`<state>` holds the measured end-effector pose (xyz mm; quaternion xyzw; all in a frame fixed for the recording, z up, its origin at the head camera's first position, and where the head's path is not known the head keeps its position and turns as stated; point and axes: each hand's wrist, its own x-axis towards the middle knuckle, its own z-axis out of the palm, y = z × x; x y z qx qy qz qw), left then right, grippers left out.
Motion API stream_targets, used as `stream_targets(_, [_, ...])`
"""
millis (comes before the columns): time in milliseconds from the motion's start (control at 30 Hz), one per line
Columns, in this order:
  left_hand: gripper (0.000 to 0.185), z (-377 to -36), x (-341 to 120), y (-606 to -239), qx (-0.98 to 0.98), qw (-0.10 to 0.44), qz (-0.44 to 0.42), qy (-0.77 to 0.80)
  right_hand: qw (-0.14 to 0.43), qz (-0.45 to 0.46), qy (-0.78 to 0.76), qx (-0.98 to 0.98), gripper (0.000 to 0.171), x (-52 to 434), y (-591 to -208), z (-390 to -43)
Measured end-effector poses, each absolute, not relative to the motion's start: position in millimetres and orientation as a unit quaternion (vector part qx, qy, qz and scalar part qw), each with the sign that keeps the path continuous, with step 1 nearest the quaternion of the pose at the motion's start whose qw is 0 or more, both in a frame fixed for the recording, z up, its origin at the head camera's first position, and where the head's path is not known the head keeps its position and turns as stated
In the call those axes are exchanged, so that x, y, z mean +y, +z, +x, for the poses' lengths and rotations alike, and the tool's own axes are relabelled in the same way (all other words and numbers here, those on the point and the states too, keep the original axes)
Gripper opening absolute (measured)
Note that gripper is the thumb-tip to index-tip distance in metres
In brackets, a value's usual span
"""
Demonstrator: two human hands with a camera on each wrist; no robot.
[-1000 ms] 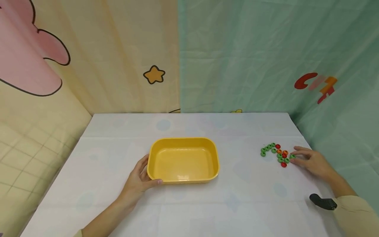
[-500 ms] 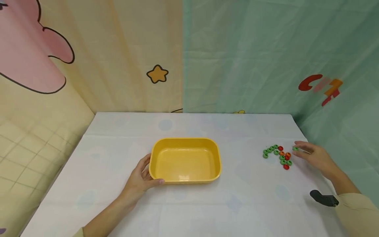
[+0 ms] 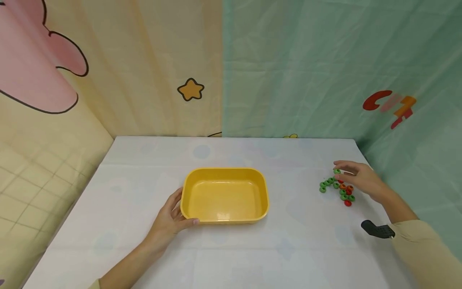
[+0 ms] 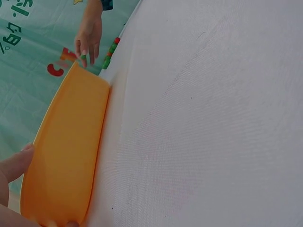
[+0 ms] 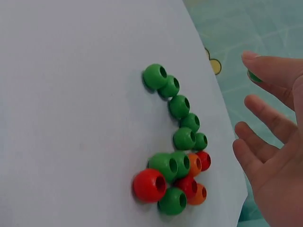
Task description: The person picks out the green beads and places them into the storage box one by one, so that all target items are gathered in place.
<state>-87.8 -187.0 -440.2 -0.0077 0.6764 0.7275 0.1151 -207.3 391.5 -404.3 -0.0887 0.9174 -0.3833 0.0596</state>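
A yellow rectangular plastic tray (image 3: 223,198) sits mid-table with nothing in it. My left hand (image 3: 167,220) grips its near left corner, thumb along the front and fingers at the left side. In the left wrist view the tray's outer wall (image 4: 66,146) shows beside that thumb. My right hand (image 3: 365,182) pinches a green bead (image 3: 337,171) between thumb and fingers, raised over the far part of a bead group. The right wrist view shows only a sliver of this bead (image 5: 254,76); the other fingers are spread loosely. Below lie several loose green beads (image 5: 179,107), red beads (image 5: 149,185) and orange beads (image 5: 197,194).
A white patterned cloth (image 3: 288,245) covers the table. Its far edge meets a cream and green curtain (image 3: 288,72) with cartoon prints. A black strap-like piece (image 3: 377,229) sticks out at the right sleeve (image 3: 415,239).
My right hand has lifted a green bead from the right side of the group and carried it left and away from me over the other beads. My left hand stays on the tray.
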Motion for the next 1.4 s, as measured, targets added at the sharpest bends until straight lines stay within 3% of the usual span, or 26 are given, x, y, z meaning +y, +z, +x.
stream_targets(367, [0.111,-84.0,-183.5,-441.3,0.657,0.115,-0.017,0.745,0.095,-0.155,-0.391,0.902,0.038,341.2,-400.1,-230.0])
stream_targets(600, [0.107,-76.5,-173.1,-440.8,0.652,0.085,-0.041,0.752,0.109,-0.195,-0.403,0.887,0.034,312.1,-405.0,-244.4])
stream_targets(1000, [0.102,-67.8,-158.5,-437.5,0.647,0.074,-0.104,0.752,0.116,-0.209,-0.391,0.889,0.029,269.1,-407.9,-258.7])
stream_targets(1400, [0.101,-71.1,-149.2,-443.5,0.634,0.067,-0.099,0.764,0.11,-0.239,-0.369,0.892,0.036,234.1,-392.8,-273.0])
